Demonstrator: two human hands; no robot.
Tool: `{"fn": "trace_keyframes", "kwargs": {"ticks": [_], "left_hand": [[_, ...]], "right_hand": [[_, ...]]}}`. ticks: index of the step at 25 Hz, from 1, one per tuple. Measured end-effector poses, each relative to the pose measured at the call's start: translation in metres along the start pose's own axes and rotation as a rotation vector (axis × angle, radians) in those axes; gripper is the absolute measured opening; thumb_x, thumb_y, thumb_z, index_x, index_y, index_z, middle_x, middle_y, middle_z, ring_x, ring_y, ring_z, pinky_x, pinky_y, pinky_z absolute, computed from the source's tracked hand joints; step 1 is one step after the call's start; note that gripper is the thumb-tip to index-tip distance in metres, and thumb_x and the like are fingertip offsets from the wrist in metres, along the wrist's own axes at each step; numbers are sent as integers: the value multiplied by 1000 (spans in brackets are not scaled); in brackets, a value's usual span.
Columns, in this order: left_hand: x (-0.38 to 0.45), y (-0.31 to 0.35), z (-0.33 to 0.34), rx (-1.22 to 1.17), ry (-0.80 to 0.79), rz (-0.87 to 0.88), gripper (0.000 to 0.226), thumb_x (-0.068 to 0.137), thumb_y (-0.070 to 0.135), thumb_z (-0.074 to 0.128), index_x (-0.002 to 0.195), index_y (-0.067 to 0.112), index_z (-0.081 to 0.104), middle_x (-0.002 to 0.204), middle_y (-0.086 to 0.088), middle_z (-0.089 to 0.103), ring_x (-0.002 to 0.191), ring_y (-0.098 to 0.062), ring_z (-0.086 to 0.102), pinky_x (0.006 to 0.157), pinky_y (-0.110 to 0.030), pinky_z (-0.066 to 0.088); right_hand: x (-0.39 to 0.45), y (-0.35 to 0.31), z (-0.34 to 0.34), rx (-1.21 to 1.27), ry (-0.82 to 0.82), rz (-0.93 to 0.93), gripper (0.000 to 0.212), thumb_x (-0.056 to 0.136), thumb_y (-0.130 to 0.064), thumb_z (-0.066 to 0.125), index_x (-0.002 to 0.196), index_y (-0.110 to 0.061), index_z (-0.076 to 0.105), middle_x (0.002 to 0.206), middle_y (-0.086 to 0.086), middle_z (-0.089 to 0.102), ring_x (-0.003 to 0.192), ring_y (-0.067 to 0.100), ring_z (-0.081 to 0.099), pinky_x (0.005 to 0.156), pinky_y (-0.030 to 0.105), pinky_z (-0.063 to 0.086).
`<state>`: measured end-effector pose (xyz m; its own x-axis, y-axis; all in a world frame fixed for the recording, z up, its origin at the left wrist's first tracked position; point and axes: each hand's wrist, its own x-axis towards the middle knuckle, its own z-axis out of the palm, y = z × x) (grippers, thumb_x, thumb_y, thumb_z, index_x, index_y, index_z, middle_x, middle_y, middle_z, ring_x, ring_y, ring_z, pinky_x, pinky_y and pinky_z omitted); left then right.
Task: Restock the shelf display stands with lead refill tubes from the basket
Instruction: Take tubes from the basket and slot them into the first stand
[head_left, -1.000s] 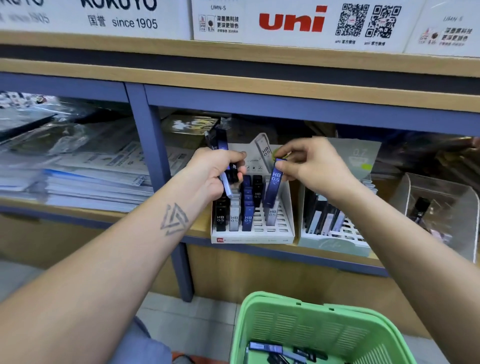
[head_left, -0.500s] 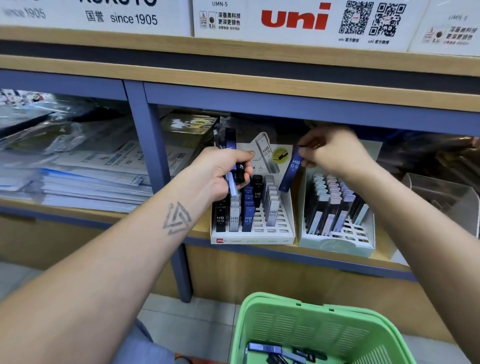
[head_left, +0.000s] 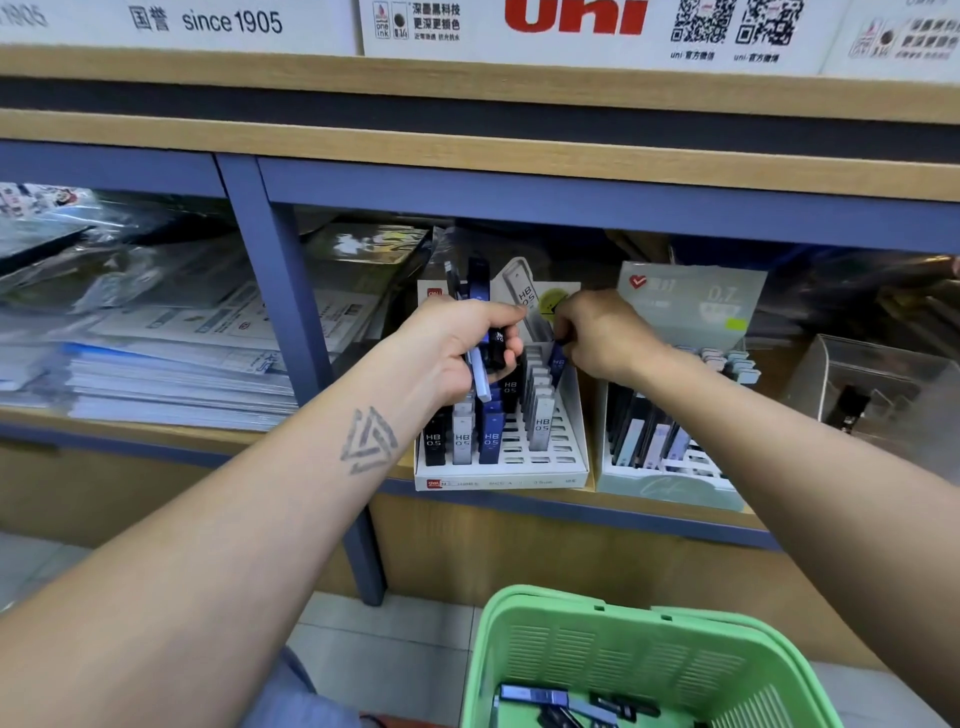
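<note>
Over the white stand (head_left: 501, 475), right hand (head_left: 602, 332) pinches upright blue tube (head_left: 558, 361).

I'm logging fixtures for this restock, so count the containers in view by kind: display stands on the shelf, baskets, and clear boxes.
Display stands: 2 (white stand, pale green stand)
Baskets: 1 (green basket)
Clear boxes: 1 (clear box)
Total: 4
</note>
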<state>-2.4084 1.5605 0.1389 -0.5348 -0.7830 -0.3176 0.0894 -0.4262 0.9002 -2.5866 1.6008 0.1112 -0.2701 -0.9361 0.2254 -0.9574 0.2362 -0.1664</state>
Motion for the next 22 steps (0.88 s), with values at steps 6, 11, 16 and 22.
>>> {"fn": "trace_keyframes", "kwargs": {"ticks": [6, 11, 16, 22], "left_hand": [[1, -1, 0, 10, -12, -8, 10, 87, 1, 72, 85, 2, 62, 61, -7, 55, 41, -14, 53, 39, -20, 44], [1, -3, 1, 4, -22, -39, 11, 90, 5, 70, 82, 5, 62, 62, -6, 55, 41, -13, 53, 40, -19, 44], [-1, -4, 2, 25, -42, -54, 12, 91, 9, 70, 83, 6, 62, 60, -6, 57, 42, -13, 54, 41, -19, 46], [-5, -6, 2, 38, -135, -76, 15, 86, 11, 76, 93, 5, 65, 63, -6, 60, 47, -13, 58, 41, -21, 48]], "right_hand": [[2, 1, 3, -3, 25, 9, 15, 87, -6, 69, 98, -15, 71, 103, 11, 68, 94, 33, 65, 73, 31, 49], [-7, -19, -2, -328, 98, -29, 24, 87, -1, 62, 108, -14, 59, 102, 13, 67, 92, 38, 67, 64, 35, 43], [-11, -28, -10, -226, -80, 19, 13, 89, -6, 61, 100, -12, 62, 104, 11, 66, 88, 32, 63, 68, 34, 48], [-17, -35, -42, 1306, -259, 333, 22, 95, -24, 68, 111, -9, 69, 84, 3, 72, 70, 13, 68, 65, 25, 55]]}}
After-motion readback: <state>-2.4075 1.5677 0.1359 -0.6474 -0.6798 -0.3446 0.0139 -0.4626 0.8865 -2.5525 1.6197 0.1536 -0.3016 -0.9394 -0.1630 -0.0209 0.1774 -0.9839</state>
